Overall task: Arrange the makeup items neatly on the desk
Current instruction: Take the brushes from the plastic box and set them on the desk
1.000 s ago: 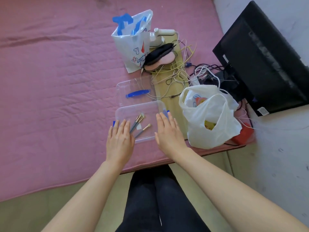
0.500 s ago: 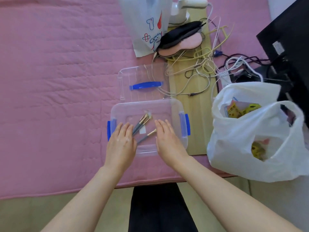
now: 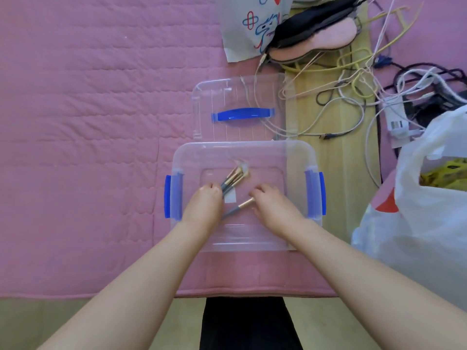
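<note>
A clear plastic box [image 3: 298, 157] with blue side latches sits on the pink quilted mat [image 3: 88, 122]. Inside it lie a bundle of grey-handled makeup brushes [image 3: 234, 176] with gold ferrules and one single brush [image 3: 238, 207] below them. My left hand [image 3: 204, 207] reaches into the box, fingers curled down over the bundle's handles. My right hand [image 3: 274, 209] is also inside, its fingers curled over the head end of the single brush. The fingertips of both hands are hidden. The box's clear lid [image 3: 240, 97] with a blue handle lies flat just behind the box.
A white plastic bag [image 3: 429, 210] with yellow packs stands right of the box. Tangled cables [image 3: 353, 79] and a power strip [image 3: 396, 120] lie on a wooden board [image 3: 336, 157]. A printed bag [image 3: 250, 24] and an eye mask [image 3: 318, 34] lie behind. The mat's front edge [image 3: 101, 295] is close to me.
My head has leaned in over the box. Both hands moved from the near rim into the box, and their flat fingers have curled onto the brushes.
</note>
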`<state>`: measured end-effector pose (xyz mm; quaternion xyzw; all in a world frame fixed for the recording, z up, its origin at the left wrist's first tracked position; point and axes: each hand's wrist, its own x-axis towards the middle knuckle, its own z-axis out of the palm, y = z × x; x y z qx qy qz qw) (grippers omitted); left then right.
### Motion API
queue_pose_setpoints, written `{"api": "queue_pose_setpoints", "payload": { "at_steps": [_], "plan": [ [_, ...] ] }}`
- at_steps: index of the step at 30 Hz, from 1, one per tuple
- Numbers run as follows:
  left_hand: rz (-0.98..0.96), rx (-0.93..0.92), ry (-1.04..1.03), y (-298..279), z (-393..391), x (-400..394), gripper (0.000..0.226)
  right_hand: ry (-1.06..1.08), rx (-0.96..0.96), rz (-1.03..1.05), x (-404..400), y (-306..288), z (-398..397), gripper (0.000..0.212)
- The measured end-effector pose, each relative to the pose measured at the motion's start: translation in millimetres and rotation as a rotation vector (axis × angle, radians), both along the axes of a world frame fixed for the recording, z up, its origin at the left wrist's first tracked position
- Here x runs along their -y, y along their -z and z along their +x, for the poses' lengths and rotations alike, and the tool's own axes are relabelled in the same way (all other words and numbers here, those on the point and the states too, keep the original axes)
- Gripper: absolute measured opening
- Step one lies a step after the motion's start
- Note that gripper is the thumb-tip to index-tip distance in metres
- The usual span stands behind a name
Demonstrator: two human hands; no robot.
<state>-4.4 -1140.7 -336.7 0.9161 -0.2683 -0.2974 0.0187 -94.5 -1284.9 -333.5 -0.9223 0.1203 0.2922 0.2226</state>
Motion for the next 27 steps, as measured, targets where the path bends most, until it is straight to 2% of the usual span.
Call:
{"api": "queue_pose_setpoints", "payload": {
  "at_steps": [7, 14, 20, 27],
  "plan": [
    [0.014, -0.019, -0.034, 37.4, 11.8, 6.8, 0.019, -0.147, 0.015, -0.059, -8.4, 22.9, 16.6, 0.033],
    [-0.006, -0.020, -0.077, 49.9, 13.4, 12.1, 0.018, -0.317, 0.030, -0.073, -15.5, 30.8, 23.1, 0.024],
    [0.077, -0.011, -0.021, 54.4, 13.1, 12.6, 0.019, -0.323, -0.032, -0.096, -13.0, 29.9, 24.5, 0.029],
    [0.080, -0.010, -0.043, 56.7, 14.9, 13.6, 0.020, -0.311, -0.109, -0.123, -5.9, 33.2, 17.7, 0.040]
  ]
}}
